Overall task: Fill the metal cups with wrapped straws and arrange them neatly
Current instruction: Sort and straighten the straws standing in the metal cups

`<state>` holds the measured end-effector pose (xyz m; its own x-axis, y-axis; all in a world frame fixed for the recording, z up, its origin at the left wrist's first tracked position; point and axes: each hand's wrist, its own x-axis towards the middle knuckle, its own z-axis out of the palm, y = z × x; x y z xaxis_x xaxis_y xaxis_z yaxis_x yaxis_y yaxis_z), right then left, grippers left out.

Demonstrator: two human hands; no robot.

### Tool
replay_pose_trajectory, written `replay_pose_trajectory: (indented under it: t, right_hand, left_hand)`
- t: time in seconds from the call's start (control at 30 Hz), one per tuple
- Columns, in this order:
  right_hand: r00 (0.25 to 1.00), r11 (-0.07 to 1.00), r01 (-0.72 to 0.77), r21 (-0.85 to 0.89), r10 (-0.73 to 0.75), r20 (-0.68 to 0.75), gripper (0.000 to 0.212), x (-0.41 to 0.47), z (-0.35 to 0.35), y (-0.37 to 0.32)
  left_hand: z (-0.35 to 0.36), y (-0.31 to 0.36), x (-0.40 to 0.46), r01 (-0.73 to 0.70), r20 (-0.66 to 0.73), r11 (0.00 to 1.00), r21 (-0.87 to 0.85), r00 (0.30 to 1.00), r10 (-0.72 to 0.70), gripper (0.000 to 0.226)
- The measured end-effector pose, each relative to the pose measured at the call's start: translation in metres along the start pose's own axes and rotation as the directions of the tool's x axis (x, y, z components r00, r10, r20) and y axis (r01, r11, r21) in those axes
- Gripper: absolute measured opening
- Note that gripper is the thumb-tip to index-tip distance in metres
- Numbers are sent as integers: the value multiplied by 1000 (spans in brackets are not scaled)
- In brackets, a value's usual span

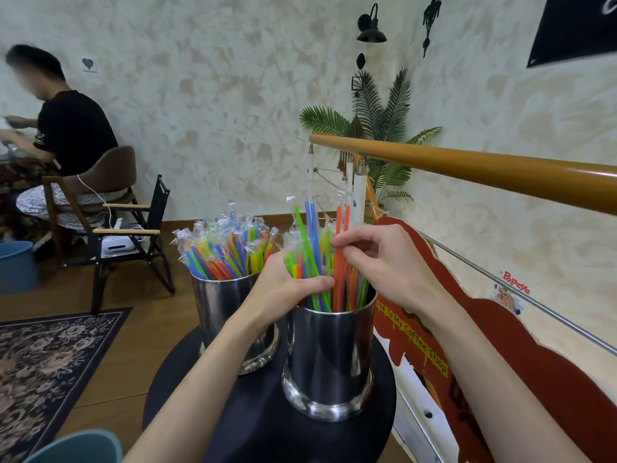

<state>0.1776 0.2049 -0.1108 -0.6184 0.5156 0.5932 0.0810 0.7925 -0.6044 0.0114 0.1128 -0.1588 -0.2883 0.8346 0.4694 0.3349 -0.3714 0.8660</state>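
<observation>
A round black desk [267, 426] carries two shiny metal cups, and the near cup [329, 359] serves here as the landmark. Behind the near cup and to its left stands the far cup [227, 315], just beside it, packed with wrapped straws [227, 252] in blue, green, yellow and orange that fan outward above its rim. The near cup holds a looser bunch of wrapped straws [317, 262], standing mostly upright, with a few blue and green ones reaching higher than the rest.

Both forearms come in from the bottom edge towards the near cup. The left hand [287, 289] sits at the near cup's left rim, its fingers curled round a bundle of green and yellow straws just above the rim. The right hand [387, 262] hovers above the near cup's right side, thumb and fingers [347, 242] pinching a couple of orange straws [340, 248] partway up.

To the right of the near cup runs a wooden handrail [484, 165] over a red sign [500, 345]. Far left of it, a person sits on a chair [100, 182] beside a patterned rug [50, 369].
</observation>
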Motion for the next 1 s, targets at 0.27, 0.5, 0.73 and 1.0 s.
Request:
replay_pose_trajectory:
  t: [0.27,0.5,0.73,1.0]
  right_hand:
    - [972,936,228,-267,-233,14,47,7,-14,-7]
    - [916,865,313,-393,-384,-116,27,34,-20,-13]
    - [895,856,293,-427,-403,-192,22,36,-25,-11]
    - [956,991,128,-40,-134,-260,15,4,-14,-10]
  left_hand:
    - [-1,-3,2,54,7,998,-22,999,-54,37]
    - [-2,-3,1,57,1,998,24,998,-57,31]
    - [1,4,-3,-12,-14,1000,6,1000,12,38]
    - [-1,-1,-1,46,-31,998,-31,998,-47,51]
